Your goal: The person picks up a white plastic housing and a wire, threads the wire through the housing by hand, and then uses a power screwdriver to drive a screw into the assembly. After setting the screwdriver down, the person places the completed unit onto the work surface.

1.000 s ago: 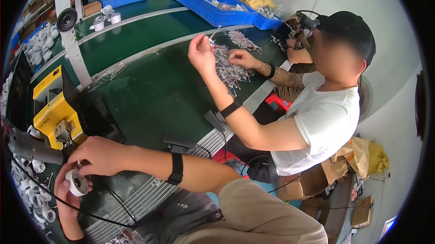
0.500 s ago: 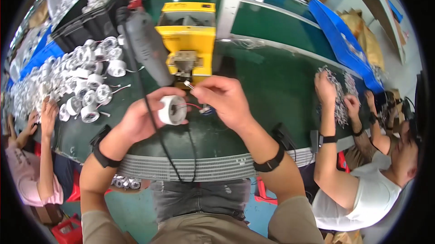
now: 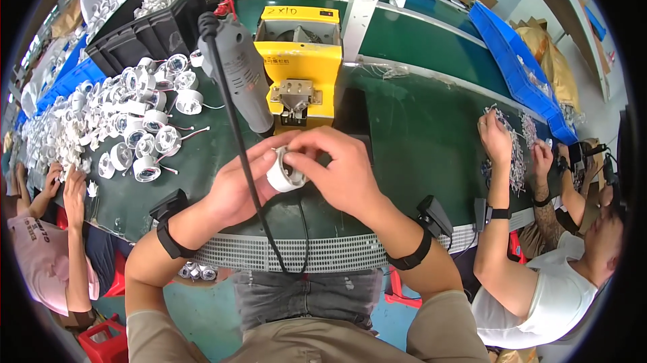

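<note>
Over the near middle of the green bench I hold a white round plastic housing point(image 3: 278, 178), its hollow side tilted up and toward the right. My left hand point(image 3: 237, 184) is closed around the housing's left side. At its upper rim, my right hand point(image 3: 344, 169) is curled with thumb and fingertips at the opening. Whatever those right fingers pinch is hidden inside the housing. Just beyond both hands stands a yellow machine point(image 3: 301, 70) with a metal fixture on its front. A grey power screwdriver point(image 3: 239, 73) hangs to its left, its black cable crossing in front of my left hand.
Many similar white housings point(image 3: 155, 120) with wires lie to the left, below a black crate point(image 3: 145, 43). Blue trays point(image 3: 519, 70) line the far right. A co-worker's hand point(image 3: 495, 137) is beside a wire pile at right; another co-worker's hands point(image 3: 75, 191) work at left.
My right hand has brought its fingers to the housing's opening; the small wire plug it pinched is out of sight. The housing has turned its opening upward. The head view has shifted slightly.
</note>
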Action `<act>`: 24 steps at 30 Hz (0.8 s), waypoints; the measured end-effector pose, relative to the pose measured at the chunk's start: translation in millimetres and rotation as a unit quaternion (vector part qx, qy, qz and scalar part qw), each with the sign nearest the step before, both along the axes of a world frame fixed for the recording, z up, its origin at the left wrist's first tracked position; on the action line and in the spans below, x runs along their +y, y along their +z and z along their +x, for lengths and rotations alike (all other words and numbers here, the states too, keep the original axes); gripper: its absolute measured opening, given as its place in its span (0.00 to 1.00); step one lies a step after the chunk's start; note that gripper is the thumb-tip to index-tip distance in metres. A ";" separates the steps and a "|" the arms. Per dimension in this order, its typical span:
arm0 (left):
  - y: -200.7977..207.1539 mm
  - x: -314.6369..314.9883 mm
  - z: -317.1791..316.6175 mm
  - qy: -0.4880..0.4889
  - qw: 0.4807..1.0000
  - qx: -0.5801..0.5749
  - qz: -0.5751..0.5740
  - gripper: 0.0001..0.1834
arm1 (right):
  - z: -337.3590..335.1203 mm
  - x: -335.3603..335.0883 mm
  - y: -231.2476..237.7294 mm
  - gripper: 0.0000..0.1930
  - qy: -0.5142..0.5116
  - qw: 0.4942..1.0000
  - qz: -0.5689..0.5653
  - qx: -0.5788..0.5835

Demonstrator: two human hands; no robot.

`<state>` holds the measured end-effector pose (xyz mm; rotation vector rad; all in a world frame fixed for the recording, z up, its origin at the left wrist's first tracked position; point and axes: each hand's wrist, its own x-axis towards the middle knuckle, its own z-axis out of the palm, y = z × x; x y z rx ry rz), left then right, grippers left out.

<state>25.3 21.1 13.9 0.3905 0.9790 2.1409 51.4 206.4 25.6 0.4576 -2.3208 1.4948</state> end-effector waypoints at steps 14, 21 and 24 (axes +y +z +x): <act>1.9 -5.7 17.4 0.132 0.979 0.101 0.113 0.19 | -4.4 21.9 7.7 0.23 0.048 0.985 0.146 0.083; 0.9 -6.6 14.2 0.107 0.974 0.114 0.165 0.19 | -4.7 7.7 -7.7 0.20 -0.095 0.944 0.173 0.264; 4.7 -6.5 17.0 0.120 0.973 0.122 0.153 0.19 | -5.1 8.7 -7.3 0.17 -0.074 0.940 0.150 0.296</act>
